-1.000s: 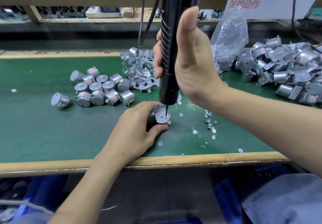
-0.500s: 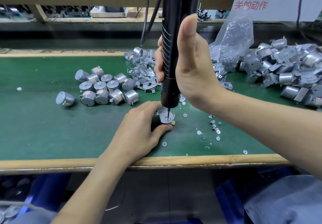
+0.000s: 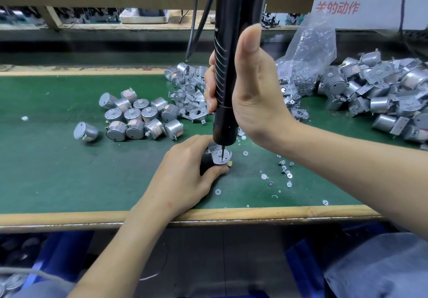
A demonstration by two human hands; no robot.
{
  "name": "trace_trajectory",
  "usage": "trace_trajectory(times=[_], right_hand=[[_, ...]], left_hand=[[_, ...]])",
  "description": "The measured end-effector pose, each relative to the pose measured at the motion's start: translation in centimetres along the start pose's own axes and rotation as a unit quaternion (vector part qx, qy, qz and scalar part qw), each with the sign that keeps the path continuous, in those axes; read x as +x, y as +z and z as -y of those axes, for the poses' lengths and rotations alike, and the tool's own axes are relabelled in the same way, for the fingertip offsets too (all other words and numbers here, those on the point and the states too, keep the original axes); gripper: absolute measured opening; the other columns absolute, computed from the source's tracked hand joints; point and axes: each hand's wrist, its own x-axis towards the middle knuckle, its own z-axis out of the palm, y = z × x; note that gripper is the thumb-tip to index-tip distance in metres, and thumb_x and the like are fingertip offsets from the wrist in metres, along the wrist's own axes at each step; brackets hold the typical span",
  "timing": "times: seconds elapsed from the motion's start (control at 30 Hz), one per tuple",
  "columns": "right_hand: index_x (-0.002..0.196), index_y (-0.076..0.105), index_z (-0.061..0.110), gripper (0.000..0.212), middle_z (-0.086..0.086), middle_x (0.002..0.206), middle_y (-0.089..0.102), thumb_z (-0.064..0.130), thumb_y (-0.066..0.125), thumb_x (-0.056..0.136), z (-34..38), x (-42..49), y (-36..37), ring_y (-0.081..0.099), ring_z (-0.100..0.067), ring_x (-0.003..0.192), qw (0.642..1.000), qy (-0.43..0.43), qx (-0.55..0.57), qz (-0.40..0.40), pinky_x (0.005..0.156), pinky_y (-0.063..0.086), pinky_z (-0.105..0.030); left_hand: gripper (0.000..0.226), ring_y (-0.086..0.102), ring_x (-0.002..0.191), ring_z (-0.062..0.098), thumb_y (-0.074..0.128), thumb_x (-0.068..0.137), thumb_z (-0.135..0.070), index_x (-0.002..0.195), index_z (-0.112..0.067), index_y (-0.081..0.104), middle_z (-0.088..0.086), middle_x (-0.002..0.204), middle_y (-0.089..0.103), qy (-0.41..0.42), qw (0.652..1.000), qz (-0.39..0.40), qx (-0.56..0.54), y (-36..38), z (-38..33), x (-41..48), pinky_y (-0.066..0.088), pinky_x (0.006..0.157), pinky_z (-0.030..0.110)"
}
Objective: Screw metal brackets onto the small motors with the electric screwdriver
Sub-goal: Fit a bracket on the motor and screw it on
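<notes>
My right hand (image 3: 252, 94) grips the black electric screwdriver (image 3: 229, 66), held upright, thumb pointing up along its body. Its thin bit comes down onto a metal bracket (image 3: 220, 156) lying on top of a small motor in a dark holder (image 3: 205, 164). My left hand (image 3: 185, 177) curls round that holder from the left and steadies it on the green mat (image 3: 58, 170). Most of the motor is hidden by my fingers.
A cluster of bare silver motors (image 3: 139, 117) lies left of the tool, loose brackets (image 3: 190, 96) behind it. A clear bag of small parts (image 3: 308, 52) and a heap of bracketed motors (image 3: 382, 98) sit at right. Screws and washers (image 3: 284, 170) are scattered near the wooden table edge (image 3: 254, 213).
Both hands and the screwdriver stay in place on the bracket; only the view has shifted slightly.
</notes>
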Motion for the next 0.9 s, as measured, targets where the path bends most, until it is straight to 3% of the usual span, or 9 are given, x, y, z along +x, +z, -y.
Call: trace_trajectory(times=[0.13,0.3,0.43,0.7,0.9], right_hand=[[0.093,0.052,0.002,0.086,-0.007,0.057,0.051,0.082,0.047,0.06,0.0,-0.2,0.3,0.05,-0.018,0.045,1.0,-0.004,-0.005,0.0,0.048,0.044,-0.031],[0.083,0.05,-0.002,0.084,-0.006,0.056,0.051,0.08,0.044,0.07,0.0,-0.7,0.7,0.05,-0.019,0.043,0.999,-0.038,-0.026,0.006,0.047,0.042,-0.029],[0.084,0.046,-0.009,0.09,-0.006,0.056,0.05,0.08,0.044,0.073,-0.2,-1.0,0.8,0.049,-0.017,0.043,0.998,-0.044,-0.031,0.02,0.046,0.041,-0.03],[0.08,0.046,0.008,0.067,-0.001,0.055,0.05,0.074,0.045,0.074,-0.2,-1.2,0.7,0.049,-0.016,0.044,0.998,-0.05,-0.028,0.006,0.046,0.041,-0.026],[0.077,0.045,0.009,0.062,0.001,0.054,0.052,0.072,0.046,0.075,-0.5,-1.2,0.3,0.052,-0.016,0.045,0.997,-0.055,-0.044,-0.011,0.048,0.043,-0.027]], left_hand=[[0.035,0.048,0.073,-0.004,0.074,0.084,-0.038,0.114,-0.028,0.059,-0.026,0.083,0.046,0.001,1.0,-0.005,0.002,0.0,0.0,0.0,0.032,0.065,0.012],[0.03,0.041,0.07,0.01,0.072,0.085,-0.037,0.109,-0.028,0.058,-0.019,0.08,0.045,0.009,1.0,-0.014,0.009,0.1,-0.2,-0.1,0.035,0.065,0.028],[0.027,0.041,0.069,0.012,0.074,0.083,-0.035,0.104,-0.029,0.058,-0.019,0.077,0.043,0.011,1.0,-0.024,0.006,0.1,-0.3,-0.2,0.035,0.064,0.029],[0.027,0.041,0.068,0.01,0.075,0.082,-0.036,0.102,-0.029,0.059,-0.018,0.077,0.046,0.008,0.999,-0.033,0.002,0.0,-0.3,-0.1,0.035,0.065,0.029],[0.028,0.041,0.068,0.007,0.076,0.081,-0.038,0.101,-0.035,0.057,-0.025,0.076,0.045,0.005,0.999,-0.042,0.0,0.1,-0.1,-0.1,0.033,0.066,0.025]])
